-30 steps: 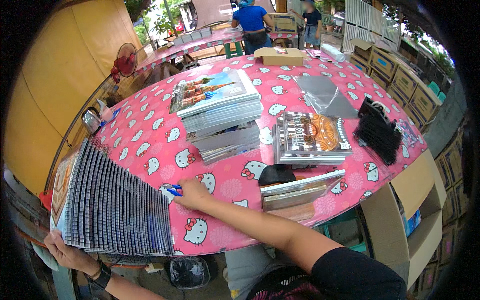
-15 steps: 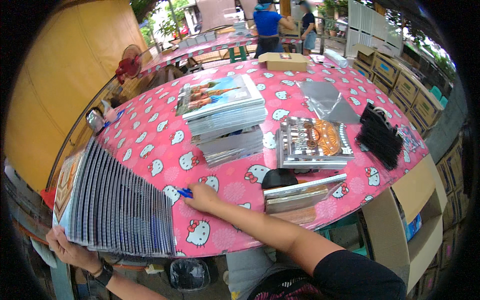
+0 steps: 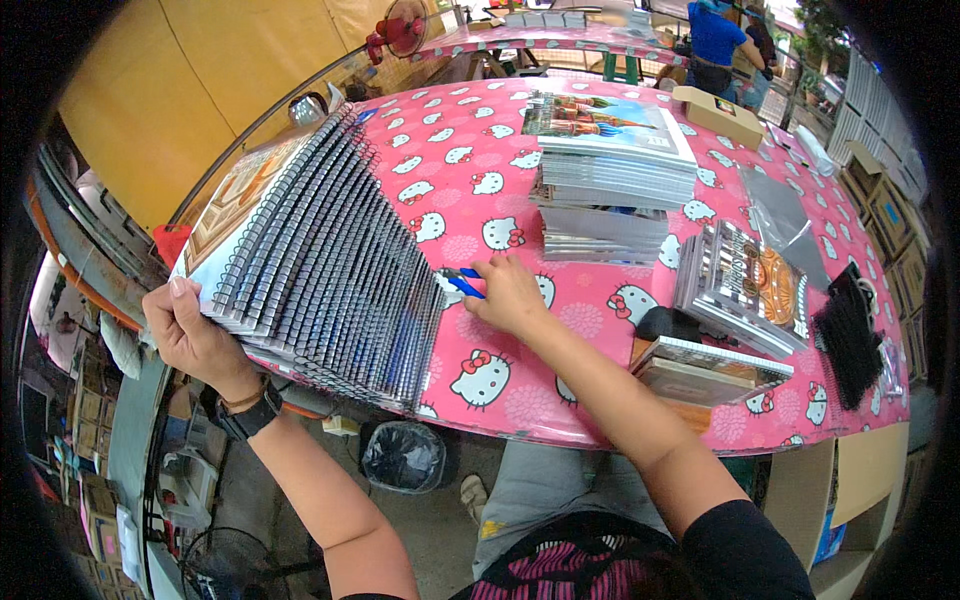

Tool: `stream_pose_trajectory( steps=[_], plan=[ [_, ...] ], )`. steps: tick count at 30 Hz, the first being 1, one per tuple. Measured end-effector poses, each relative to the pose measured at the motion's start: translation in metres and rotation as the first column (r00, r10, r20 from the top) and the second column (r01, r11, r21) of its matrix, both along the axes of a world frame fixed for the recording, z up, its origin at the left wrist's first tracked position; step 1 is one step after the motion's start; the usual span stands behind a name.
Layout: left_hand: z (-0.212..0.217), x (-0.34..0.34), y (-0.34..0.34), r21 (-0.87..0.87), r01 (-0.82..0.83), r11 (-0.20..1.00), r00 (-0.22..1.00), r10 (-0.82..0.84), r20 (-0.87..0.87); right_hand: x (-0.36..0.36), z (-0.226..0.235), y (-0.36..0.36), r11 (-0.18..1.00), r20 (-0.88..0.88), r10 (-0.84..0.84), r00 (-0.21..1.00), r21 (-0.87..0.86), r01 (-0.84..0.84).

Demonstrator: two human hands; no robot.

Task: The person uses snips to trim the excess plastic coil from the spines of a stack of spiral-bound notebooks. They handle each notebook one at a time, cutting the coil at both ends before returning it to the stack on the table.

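Observation:
A tall, leaning stack of spiral-bound books [image 3: 330, 270] with black wire coils rises at the left of the table. My left hand [image 3: 195, 335] grips the near corner of its upper books, thumb on the top cover and fingers underneath. In my right hand [image 3: 510, 295] is a pair of blue-handled pliers [image 3: 466, 283], jaws toward the coiled side of the stack. Whether the jaws touch a coil I cannot tell. Farther right stands a stack of books [image 3: 610, 175] with a colourful domed building on the top cover.
A pink patterned cloth [image 3: 480, 335] covers the table. Toward the right are more books [image 3: 745, 290], black wire coils [image 3: 850, 335] and clear plastic sheets [image 3: 785, 225]. An open carton [image 3: 870, 480] stands at the lower right, a lined bin [image 3: 403, 455] below the front edge. People [image 3: 715, 50] stand behind.
The view has swung, so the table's things sit farther right. My right hand has brought the pliers closer to the coiled stack; my left hand still grips its corner.

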State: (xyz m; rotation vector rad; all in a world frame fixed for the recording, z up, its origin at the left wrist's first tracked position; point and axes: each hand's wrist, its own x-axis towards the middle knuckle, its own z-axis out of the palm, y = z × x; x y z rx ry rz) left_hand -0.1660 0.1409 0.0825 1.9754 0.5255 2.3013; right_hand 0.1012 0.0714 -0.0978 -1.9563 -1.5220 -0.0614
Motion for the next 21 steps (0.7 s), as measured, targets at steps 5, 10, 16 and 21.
stream_pose_trajectory(
  steps=[5, 10, 16, 21],
  plan=[
    [-0.001, 0.001, 0.0, 0.007, -0.004, 1.0, 1.0, 0.004, -0.008, -0.002, 0.006, 0.002, 1.0, 0.025, 0.002, 1.0, 0.022, -0.002],
    [-0.001, 0.0, 0.002, 0.004, 0.0, 1.0, 1.0, 0.0, -0.014, -0.004, 0.012, 0.001, 1.0, 0.057, -0.01, 0.998, -0.026, 0.011],
    [-0.003, -0.003, 0.005, 0.003, -0.003, 1.0, 1.0, 0.003, -0.016, -0.003, 0.011, 0.001, 0.997, 0.093, -0.024, 0.995, -0.067, 0.03],
    [-0.002, -0.003, 0.003, 0.011, -0.029, 1.0, 0.999, 0.03, -0.023, -0.005, 0.011, 0.006, 0.999, 0.136, 0.002, 0.991, -0.038, 0.003]
  ],
)
